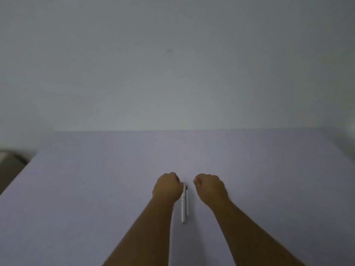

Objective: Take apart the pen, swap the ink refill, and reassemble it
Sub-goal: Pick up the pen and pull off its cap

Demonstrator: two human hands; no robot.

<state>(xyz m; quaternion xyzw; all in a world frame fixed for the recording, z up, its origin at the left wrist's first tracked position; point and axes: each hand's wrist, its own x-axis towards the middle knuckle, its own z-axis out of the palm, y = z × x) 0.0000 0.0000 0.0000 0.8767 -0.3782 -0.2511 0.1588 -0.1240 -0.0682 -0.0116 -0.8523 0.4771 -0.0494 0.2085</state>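
Observation:
A white pen lies on the pale lilac table, pointing away from me. Right beside it, on its right, lies a thin refill with a dark far tip. My left hand rests just left of the pen's far end, fingers curled into a loose fist; it touches or nearly touches the pen but holds nothing that I can see. My right hand sits a little to the right of the refill, also curled shut, apart from both items. Both forearms reach in from the bottom edge.
The lilac table runs up to a plain grey-white wall at the back. Its left edge slants down at the far left, with a dim floor area beyond it.

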